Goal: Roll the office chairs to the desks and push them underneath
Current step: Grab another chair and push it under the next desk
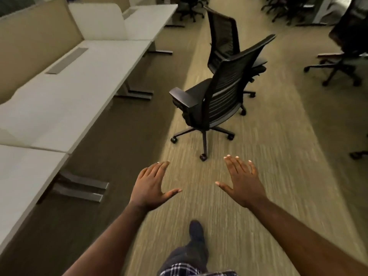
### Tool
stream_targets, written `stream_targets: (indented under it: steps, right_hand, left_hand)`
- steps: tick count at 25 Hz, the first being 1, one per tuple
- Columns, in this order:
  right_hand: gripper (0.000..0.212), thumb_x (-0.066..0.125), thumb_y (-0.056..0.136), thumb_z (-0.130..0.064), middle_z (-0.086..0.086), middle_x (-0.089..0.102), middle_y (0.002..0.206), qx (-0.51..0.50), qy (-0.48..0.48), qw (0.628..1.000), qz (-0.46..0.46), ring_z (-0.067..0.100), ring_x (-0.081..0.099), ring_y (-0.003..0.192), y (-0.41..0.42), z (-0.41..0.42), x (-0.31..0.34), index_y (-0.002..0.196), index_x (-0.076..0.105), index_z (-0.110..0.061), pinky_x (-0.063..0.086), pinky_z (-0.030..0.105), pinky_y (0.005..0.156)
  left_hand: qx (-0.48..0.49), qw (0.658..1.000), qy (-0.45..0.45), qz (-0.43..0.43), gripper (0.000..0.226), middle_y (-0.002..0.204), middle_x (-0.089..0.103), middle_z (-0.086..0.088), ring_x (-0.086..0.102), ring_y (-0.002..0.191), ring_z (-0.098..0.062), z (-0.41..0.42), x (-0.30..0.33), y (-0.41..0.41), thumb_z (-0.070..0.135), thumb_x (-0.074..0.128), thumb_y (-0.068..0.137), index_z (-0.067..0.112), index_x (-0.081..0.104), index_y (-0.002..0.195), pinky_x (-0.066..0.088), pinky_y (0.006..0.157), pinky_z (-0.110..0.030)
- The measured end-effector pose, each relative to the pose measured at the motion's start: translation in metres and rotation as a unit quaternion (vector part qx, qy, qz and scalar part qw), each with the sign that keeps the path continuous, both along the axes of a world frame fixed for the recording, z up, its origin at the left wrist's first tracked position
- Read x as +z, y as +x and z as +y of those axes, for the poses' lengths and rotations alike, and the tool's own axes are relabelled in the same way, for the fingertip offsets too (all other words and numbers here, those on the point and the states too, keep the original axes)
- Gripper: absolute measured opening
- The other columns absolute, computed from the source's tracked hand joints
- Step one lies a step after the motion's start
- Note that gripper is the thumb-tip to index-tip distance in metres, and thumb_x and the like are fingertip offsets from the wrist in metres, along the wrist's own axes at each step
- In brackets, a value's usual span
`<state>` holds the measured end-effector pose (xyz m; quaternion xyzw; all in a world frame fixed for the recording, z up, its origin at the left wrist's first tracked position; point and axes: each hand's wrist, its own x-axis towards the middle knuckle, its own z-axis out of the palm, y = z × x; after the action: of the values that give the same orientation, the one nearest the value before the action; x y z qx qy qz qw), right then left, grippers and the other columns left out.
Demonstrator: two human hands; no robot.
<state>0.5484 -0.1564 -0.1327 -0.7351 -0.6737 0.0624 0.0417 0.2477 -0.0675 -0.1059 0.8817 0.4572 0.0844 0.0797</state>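
A black mesh-backed office chair [221,92] stands in the carpeted aisle ahead of me, its back toward me and its seat turned left toward the desks. A second black chair [224,34] stands right behind it, farther down the aisle. A row of white desks [79,76] runs along the left, with nothing under them but their metal feet. My left hand [151,186] and my right hand [242,182] are both stretched out palm down, fingers spread, holding nothing, short of the near chair's wheels.
Beige divider panels [33,42] back the desks. Grey desk feet [79,188] stick out onto the darker floor strip. More black chairs stand at the right [342,62] and far back [189,6]. My foot [196,232] steps forward on the carpet.
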Motion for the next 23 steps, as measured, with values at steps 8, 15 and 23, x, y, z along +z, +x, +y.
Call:
stream_targets:
  steps: [8,15,23]
  right_hand:
    - [0.097,0.003,0.082,-0.079,0.002,0.009,0.166,-0.104,-0.028,0.993,-0.039,0.025,0.005,0.152,0.14,0.08,-0.008,0.158,0.002,-0.019,0.0,0.053,0.12]
    - [0.09,0.01,0.088,-0.078,0.003,0.011,0.166,-0.15,0.005,0.988,-0.031,0.027,0.008,0.152,0.242,0.149,0.014,0.158,0.01,-0.021,0.003,0.054,0.12]
    - [0.086,0.015,0.088,-0.077,0.009,0.026,0.162,-0.137,0.042,0.989,-0.023,0.031,0.022,0.148,0.402,0.244,0.024,0.154,0.024,-0.022,0.013,0.058,0.118]
  left_hand:
    - [-0.118,0.993,0.008,0.006,0.101,0.152,0.044,-0.004,0.041,0.138,-0.023,0.157,-0.009,0.16,0.089,0.038,0.08,0.018,0.028,0.151,0.022,0.109,-0.039]
    - [-0.193,0.98,0.045,-0.019,0.103,0.151,0.044,-0.004,0.04,0.138,-0.023,0.25,0.022,0.293,0.088,0.04,0.078,0.02,0.024,0.153,0.022,0.111,-0.039]
    - [-0.167,0.982,0.083,-0.016,0.106,0.157,0.034,-0.001,0.028,0.143,-0.018,0.321,0.05,0.461,0.088,0.045,0.076,0.023,0.015,0.154,0.017,0.117,-0.038]
